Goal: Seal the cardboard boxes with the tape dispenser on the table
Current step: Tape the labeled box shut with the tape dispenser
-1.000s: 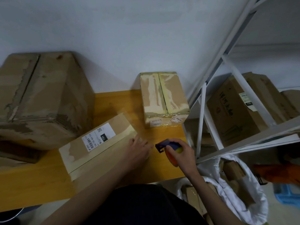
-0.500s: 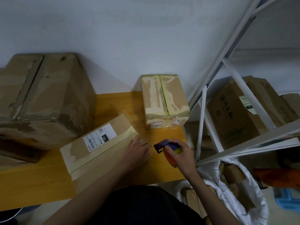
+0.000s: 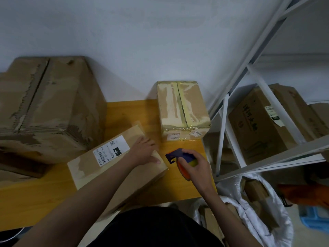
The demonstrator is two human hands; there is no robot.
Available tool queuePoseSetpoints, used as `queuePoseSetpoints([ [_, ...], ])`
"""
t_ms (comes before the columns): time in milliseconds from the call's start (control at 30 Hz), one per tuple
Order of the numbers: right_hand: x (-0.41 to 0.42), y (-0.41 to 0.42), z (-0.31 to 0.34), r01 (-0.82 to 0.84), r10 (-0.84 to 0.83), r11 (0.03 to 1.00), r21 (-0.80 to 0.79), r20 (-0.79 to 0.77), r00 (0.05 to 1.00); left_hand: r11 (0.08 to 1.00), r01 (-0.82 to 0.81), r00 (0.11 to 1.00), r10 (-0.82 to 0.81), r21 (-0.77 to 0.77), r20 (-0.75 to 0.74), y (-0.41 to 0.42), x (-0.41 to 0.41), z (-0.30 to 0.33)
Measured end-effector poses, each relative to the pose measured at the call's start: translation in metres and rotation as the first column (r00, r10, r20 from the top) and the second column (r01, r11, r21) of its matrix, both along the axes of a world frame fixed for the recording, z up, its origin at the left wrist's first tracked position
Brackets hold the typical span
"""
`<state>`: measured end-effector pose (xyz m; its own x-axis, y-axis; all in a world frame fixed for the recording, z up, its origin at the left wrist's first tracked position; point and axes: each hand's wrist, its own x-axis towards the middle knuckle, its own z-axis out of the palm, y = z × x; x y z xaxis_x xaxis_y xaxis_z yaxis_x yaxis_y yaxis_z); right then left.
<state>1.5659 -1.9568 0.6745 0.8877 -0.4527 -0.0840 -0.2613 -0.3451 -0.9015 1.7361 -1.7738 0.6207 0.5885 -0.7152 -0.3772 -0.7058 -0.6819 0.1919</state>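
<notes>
Your left hand (image 3: pixel 145 152): fingers straight, flat on the labelled box (image 3: pixel 114 158). Your right hand (image 3: pixel 195 166): curled around the tape dispenser (image 3: pixel 179 157), seemingly just above the surface (image 3: pixel 44 198).

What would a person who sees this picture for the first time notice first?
Probably the two hands at the centre: the left hand lies flat on the labelled cardboard box on the yellow table, while the right hand grips a blue and orange tape dispenser beside that box. Next, the large worn box at the left.
</notes>
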Motion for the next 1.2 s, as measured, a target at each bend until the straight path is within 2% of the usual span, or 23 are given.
queuePoseSetpoints([
  [200, 0.007, 0.007, -0.002, -0.008, 0.008, 1.0, 0.015, -0.011, 1.0, 0.991, -0.087, 0.994, 0.093, -0.103, 0.052, 0.016, 0.023, 0.0],
  [433, 0.018, 0.014, 0.002, 0.016, -0.016, 1.0, 0.012, -0.01, 1.0, 0.993, -0.042, 0.989, 0.026, 0.113, 0.142, 0.024, 0.052, -0.003],
  [567, 0.026, 0.019, 0.006, 0.009, -0.008, 1.0, 0.009, -0.011, 1.0, 0.979, -0.127, 0.986, 0.108, 0.159, 0.123, 0.023, 0.064, -0.005],
  [733, 0.03, 0.023, 0.007, 0.005, -0.005, 0.999, 0.033, -0.014, 1.0, 0.969, -0.217, 0.976, 0.217, 0.116, 0.007, 0.025, 0.071, -0.007],
  [1000, 0.032, 0.026, 0.002, 0.019, -0.018, 1.0, 0.024, -0.021, 1.0, 0.919, -0.374, 0.905, 0.332, -0.125, -0.267, 0.033, 0.1, -0.002],
  [1200, 0.03, 0.025, 0.001, 0.05, -0.05, 0.999, 0.015, -0.043, 0.998, 0.829, -0.515, 0.777, 0.345, -0.216, -0.527, 0.041, 0.104, -0.018],
])
